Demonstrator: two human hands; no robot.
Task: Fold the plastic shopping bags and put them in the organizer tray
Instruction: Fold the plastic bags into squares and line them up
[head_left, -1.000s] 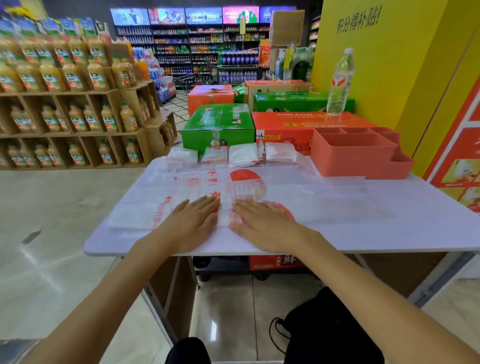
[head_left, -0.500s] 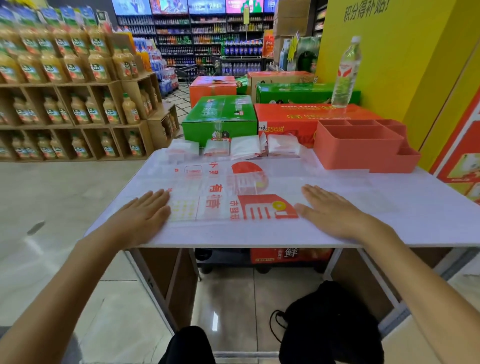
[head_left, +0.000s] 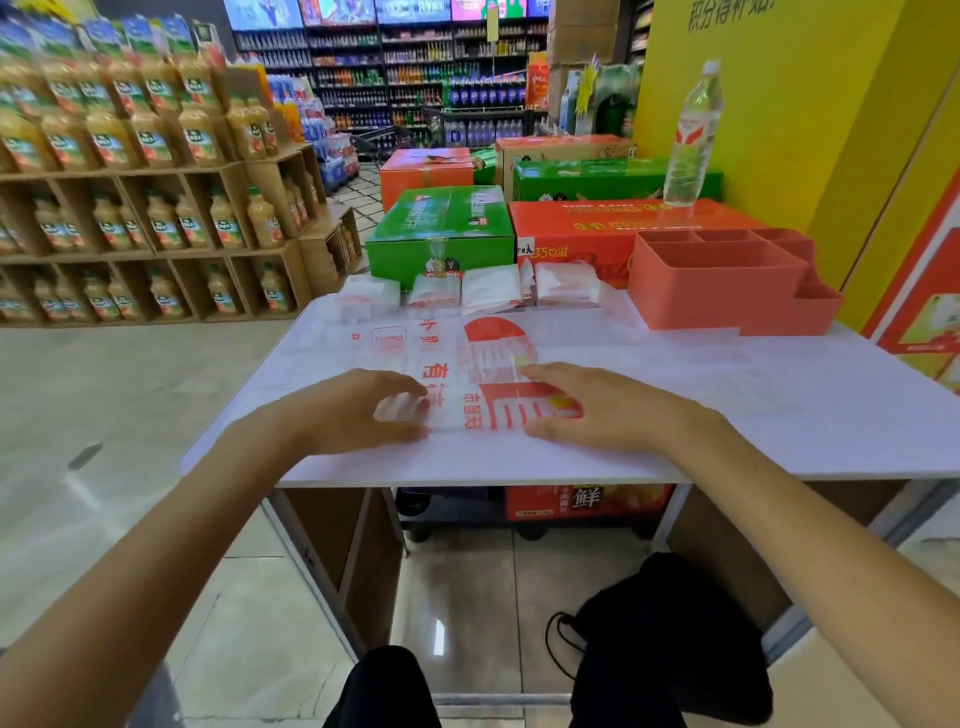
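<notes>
My fingers (head_left: 395, 387) lie flat, pressing plastic shopping bag (head_left: 441, 358) on white table (head_left: 831, 415). Both hands open, gripping nothing. Bag thin, floppy, slippery, I think. Best pinch edges. Organizer tray (head_left: 727, 291) waits at back right.

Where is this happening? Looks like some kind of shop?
Most likely a supermarket aisle. Wooden display shelves hold rows of juice bottles, further drink shelving runs along the back, and boxed goods are stacked behind the white table.

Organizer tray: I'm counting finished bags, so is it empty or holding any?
Empty as far as visible: the organizer tray shows bare compartments; four folded bags lie outside on the table.
</notes>
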